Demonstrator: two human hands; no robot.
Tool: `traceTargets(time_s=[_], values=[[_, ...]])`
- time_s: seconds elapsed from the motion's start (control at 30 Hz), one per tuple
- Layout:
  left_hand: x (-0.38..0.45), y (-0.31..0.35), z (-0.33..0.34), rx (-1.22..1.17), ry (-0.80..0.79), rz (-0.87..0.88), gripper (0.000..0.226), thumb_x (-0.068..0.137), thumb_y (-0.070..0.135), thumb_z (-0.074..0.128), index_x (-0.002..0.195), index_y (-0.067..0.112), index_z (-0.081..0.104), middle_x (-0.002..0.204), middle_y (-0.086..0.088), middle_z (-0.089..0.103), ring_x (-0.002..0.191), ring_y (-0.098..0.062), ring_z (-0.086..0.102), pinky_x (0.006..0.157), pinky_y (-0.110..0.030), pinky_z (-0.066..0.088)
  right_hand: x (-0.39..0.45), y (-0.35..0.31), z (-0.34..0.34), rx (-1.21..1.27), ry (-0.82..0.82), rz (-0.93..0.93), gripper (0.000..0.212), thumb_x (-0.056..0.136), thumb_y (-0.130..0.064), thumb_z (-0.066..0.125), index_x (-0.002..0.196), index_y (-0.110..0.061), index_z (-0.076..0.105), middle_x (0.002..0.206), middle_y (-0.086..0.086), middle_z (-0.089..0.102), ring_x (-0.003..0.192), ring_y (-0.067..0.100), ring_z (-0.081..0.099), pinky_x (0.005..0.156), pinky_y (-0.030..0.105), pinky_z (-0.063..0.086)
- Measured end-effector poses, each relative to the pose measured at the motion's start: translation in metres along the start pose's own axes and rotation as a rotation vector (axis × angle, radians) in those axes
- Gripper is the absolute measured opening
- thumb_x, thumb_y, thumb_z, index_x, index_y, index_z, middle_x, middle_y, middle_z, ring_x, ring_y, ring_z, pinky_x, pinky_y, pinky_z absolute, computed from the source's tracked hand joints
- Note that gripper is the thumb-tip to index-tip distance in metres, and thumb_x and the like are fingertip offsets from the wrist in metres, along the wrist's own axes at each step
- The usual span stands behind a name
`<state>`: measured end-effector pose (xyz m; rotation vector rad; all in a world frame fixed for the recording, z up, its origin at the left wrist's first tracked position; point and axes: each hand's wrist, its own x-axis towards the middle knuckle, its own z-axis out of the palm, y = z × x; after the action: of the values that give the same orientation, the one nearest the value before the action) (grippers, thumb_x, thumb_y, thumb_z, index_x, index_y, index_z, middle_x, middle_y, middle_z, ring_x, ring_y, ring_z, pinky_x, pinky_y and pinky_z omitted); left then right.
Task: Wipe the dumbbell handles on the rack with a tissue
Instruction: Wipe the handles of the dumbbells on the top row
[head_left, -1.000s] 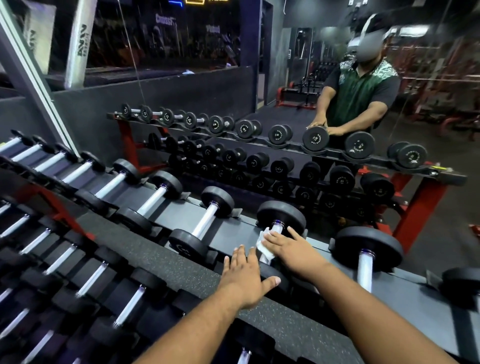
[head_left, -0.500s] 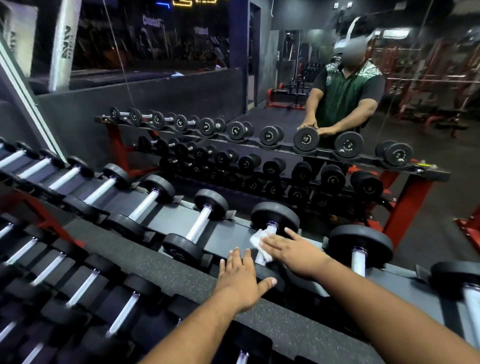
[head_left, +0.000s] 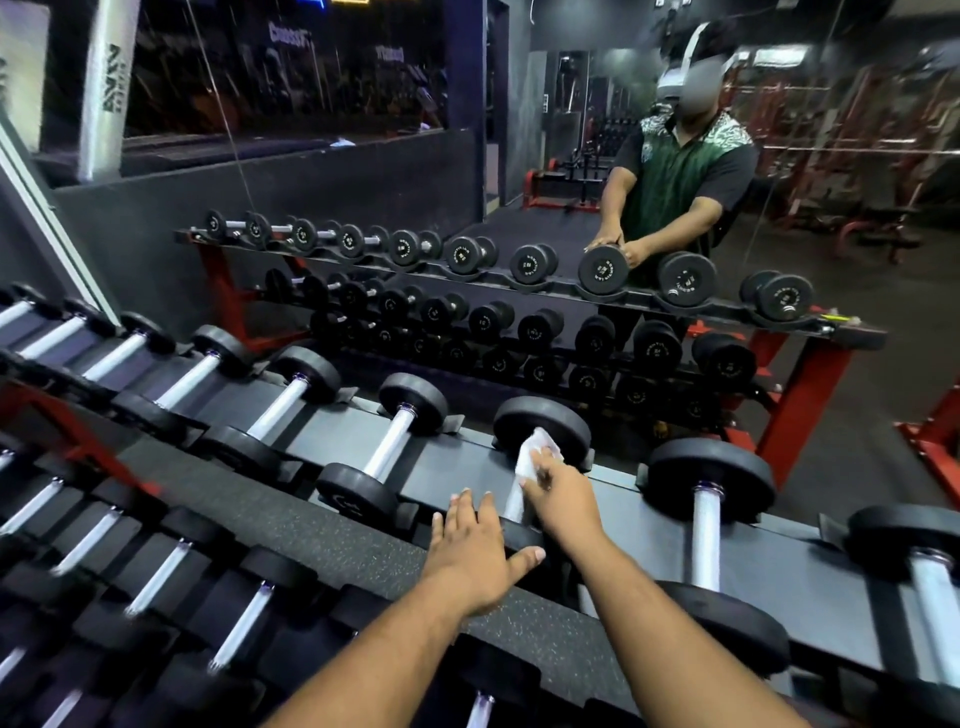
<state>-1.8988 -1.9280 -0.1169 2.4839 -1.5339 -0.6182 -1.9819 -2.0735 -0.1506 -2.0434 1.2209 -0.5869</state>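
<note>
On the top shelf of the dumbbell rack (head_left: 457, 467), the right hand (head_left: 563, 499) presses a white tissue (head_left: 532, 460) around a dumbbell handle (head_left: 514, 501) just below its far weight head, fingers clamped on it. The left hand (head_left: 475, 558) rests beside it, fingers straight and spread on the rack's front edge.

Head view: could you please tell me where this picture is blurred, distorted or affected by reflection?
Head view: wide-angle bending curves the rack; motion blur smears the lower-left dumbbells; a mirror repeats the scene; both hands, left hand and right hand gripping the tissue, stay fairly sharp.
</note>
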Motion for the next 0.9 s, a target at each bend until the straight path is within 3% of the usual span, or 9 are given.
traceTargets(time_s=[0.13,0.2,0.27,0.37,0.47,0.57,0.67,0.8,0.9], values=[[0.001,0.000,0.000,0.005,0.001,0.000,0.103,0.092,0.075,0.041,0.161,0.014,-0.006,0.168,-0.014,-0.012,0.155,-0.027,-0.016,0.125,-0.048,-0.006,-0.010,-0.004,0.004,0.177,0.091,0.133,0.023,0.084,-0.022,0.074,0.106,-0.021,0.073,0.101,-0.005,0.072,0.096,0.014,0.066,0.076,0.023,0.044],[0.002,-0.001,0.001,-0.001,0.006,-0.002,0.104,0.092,0.075,0.041,0.161,0.014,-0.006,0.168,-0.014,-0.012,0.155,-0.027,-0.015,0.125,-0.048,-0.006,-0.018,-0.001,0.005,0.200,0.030,0.165,0.018,0.079,-0.019,0.075,0.095,-0.023,0.068,0.092,-0.008,0.069,0.086,0.013,0.064,0.066,0.021,0.041],[0.003,-0.001,0.001,-0.002,0.009,-0.001,0.104,0.092,0.076,0.041,0.161,0.014,-0.006,0.168,-0.014,-0.012,0.155,-0.027,-0.015,0.125,-0.047,-0.007,-0.017,0.004,0.004,0.256,-0.026,0.236,0.026,0.075,-0.020,0.073,0.097,-0.023,0.060,0.089,-0.003,0.070,0.082,0.017,0.067,0.062,0.025,0.043],[0.001,0.001,0.001,0.009,-0.001,-0.005,0.104,0.092,0.076,0.040,0.161,0.014,-0.006,0.168,-0.014,-0.013,0.155,-0.027,-0.016,0.124,-0.046,-0.007,0.005,0.005,0.008,0.468,-0.074,0.292,0.038,0.067,-0.026,0.067,0.103,-0.022,0.057,0.093,0.009,0.070,0.088,0.031,0.070,0.072,0.040,0.057],[0.001,0.001,-0.001,-0.001,-0.004,-0.007,0.103,0.092,0.075,0.040,0.161,0.014,-0.005,0.168,-0.014,-0.013,0.155,-0.027,-0.016,0.125,-0.046,-0.006,0.027,0.012,0.019,0.625,-0.164,0.308,0.043,0.065,-0.033,0.067,0.103,-0.013,0.063,0.100,0.017,0.072,0.097,0.037,0.070,0.088,0.054,0.057],[0.001,-0.001,0.002,-0.006,-0.003,-0.009,0.103,0.092,0.076,0.041,0.161,0.015,-0.006,0.168,-0.014,-0.014,0.154,-0.027,-0.016,0.125,-0.046,-0.007,-0.007,-0.005,-0.001,0.511,-0.318,0.295,0.019,0.085,-0.020,0.059,0.094,-0.006,0.069,0.092,0.011,0.075,0.083,0.026,0.072,0.082,0.040,0.058],[0.004,-0.003,0.003,-0.007,-0.006,-0.002,0.103,0.092,0.075,0.040,0.161,0.015,-0.007,0.168,-0.014,-0.015,0.154,-0.027,-0.018,0.125,-0.045,-0.008,-0.026,-0.008,-0.011,0.473,-0.481,0.297,0.014,0.096,-0.016,0.059,0.089,-0.006,0.067,0.080,0.010,0.069,0.069,0.018,0.064,0.066,0.029,0.049],[0.002,0.000,0.001,0.008,-0.007,-0.007,0.104,0.091,0.077,0.040,0.161,0.015,-0.007,0.168,-0.014,-0.015,0.154,-0.026,-0.017,0.124,-0.045,-0.008,-0.005,-0.026,-0.011,0.828,-0.289,0.454,0.020,0.083,-0.013,0.070,0.098,-0.002,0.063,0.083,0.018,0.066,0.067,0.027,0.063,0.068,0.033,0.051],[0.002,0.000,0.001,0.016,-0.005,-0.013,0.105,0.091,0.078,0.039,0.161,0.014,-0.007,0.168,-0.014,-0.014,0.154,-0.027,-0.017,0.125,-0.045,-0.008,0.025,-0.019,0.003,1.066,-0.100,0.549,0.035,0.057,-0.012,0.070,0.088,0.003,0.069,0.098,0.020,0.066,0.085,0.033,0.062,0.086,0.040,0.053]])
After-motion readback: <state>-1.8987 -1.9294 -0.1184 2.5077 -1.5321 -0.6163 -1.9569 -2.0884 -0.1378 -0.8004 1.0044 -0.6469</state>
